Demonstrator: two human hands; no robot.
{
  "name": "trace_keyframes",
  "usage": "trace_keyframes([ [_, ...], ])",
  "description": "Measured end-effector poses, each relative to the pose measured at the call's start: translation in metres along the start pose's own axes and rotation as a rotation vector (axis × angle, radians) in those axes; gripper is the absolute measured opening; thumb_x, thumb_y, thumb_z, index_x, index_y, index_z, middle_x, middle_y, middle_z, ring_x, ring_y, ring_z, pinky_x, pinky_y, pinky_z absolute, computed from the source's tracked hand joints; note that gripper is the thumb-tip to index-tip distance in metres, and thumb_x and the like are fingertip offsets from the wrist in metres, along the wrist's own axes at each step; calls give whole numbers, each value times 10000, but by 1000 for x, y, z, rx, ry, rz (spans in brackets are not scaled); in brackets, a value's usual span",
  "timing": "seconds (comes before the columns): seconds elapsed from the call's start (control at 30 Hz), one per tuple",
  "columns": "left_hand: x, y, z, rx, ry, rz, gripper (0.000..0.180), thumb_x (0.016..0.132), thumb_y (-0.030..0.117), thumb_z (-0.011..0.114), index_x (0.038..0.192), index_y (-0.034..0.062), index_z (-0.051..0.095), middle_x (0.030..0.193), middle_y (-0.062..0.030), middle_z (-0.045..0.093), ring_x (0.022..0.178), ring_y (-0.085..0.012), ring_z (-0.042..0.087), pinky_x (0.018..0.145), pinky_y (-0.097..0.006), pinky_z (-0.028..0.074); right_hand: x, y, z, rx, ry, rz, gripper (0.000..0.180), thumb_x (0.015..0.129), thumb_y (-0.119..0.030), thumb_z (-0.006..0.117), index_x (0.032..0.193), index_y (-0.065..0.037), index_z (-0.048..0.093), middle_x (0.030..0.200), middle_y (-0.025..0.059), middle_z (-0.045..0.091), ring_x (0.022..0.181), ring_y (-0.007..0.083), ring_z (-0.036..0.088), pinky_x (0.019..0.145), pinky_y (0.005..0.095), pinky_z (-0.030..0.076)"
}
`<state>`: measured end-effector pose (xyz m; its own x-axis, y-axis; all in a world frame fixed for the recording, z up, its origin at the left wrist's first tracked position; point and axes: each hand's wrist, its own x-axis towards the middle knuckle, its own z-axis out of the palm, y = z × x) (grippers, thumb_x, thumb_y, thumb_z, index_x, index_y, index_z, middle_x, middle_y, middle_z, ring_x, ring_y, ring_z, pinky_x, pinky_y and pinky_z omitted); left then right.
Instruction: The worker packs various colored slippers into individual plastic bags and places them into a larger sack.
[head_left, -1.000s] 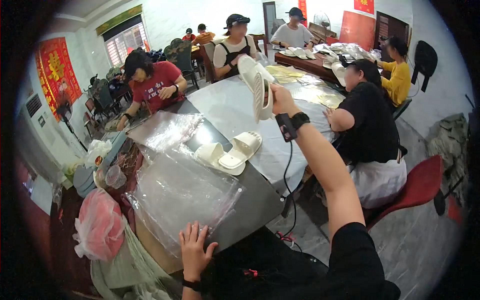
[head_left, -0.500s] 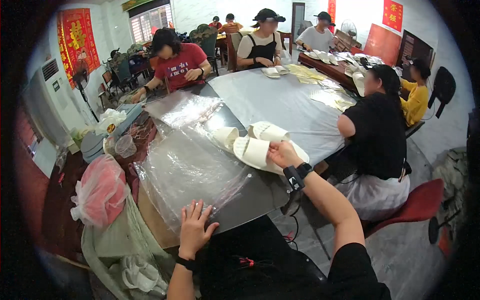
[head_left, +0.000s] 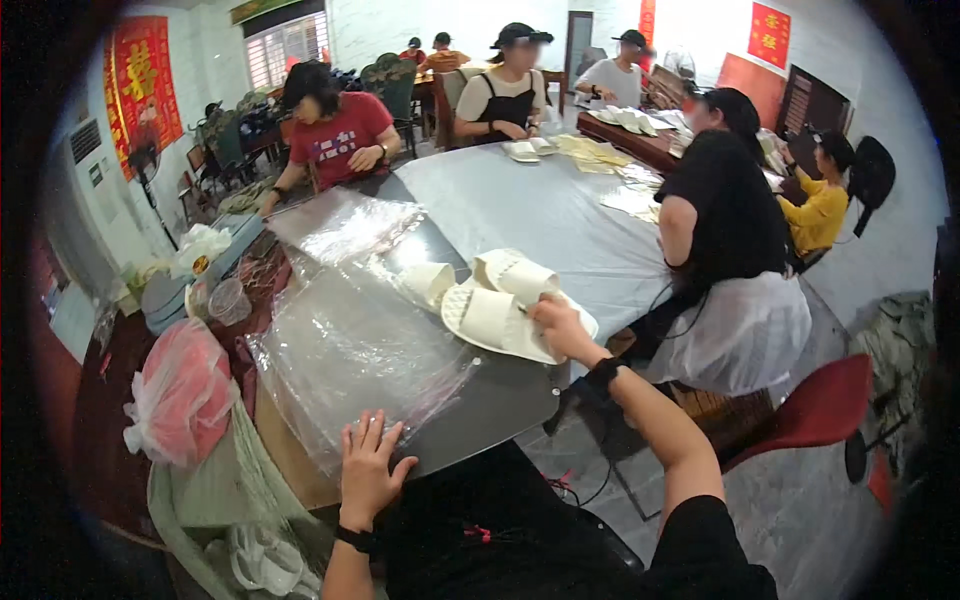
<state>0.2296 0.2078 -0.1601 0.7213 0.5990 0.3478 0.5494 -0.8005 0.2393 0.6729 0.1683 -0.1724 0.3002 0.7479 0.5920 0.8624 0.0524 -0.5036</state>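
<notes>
My right hand (head_left: 565,328) reaches over a cream-white open-toe slipper (head_left: 486,318) on the dark table (head_left: 470,410). Its fingers are pinched together beside the slipper's strap, with a small dark thing at the tips that I cannot make out. A second slipper (head_left: 515,272) lies just behind, and part of another (head_left: 428,283) shows to the left. My left hand (head_left: 372,465) rests flat, fingers spread, on the near edge of a stack of clear plastic bags (head_left: 350,325).
A grey-white cloth (head_left: 510,200) covers the table beyond. Yellowish sheets (head_left: 590,152) lie at its far side. People sit around, one in black (head_left: 725,200) close on the right beside a red chair (head_left: 810,415). On the left are a pink bundle (head_left: 185,390) and a clear plastic cup (head_left: 229,302).
My right hand has shifted from gripping the strap's edge to pinching beside it. The person in black on the right has stood up or leaned forward. My view has turned slightly.
</notes>
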Motion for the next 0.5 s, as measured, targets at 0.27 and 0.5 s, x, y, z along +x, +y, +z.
trace_keyframes([
  [0.27, 1, -1, 2, 3, 11, 10, 576, 855, 386, 745, 1349, 116, 624, 1489, -175, 501, 1424, -385, 391, 1173, -582, 259, 24, -26, 37, 6, -350, 118, 323, 826, -61, 596, 1117, -144, 712, 1136, 99, 524, 1163, 275, 471, 1030, 489, 246],
  [0.5, 0, 1, 3, 3, 3, 14, 590, 860, 355, 757, 1380, 120, 608, 1509, -169, 484, 1434, -377, 386, 1184, -582, 244, 18, -24, 38, 155, -248, 134, 132, 861, -83, 580, 934, -110, 687, 1087, 120, 535, 1105, 321, 528, 977, 512, 334],
])
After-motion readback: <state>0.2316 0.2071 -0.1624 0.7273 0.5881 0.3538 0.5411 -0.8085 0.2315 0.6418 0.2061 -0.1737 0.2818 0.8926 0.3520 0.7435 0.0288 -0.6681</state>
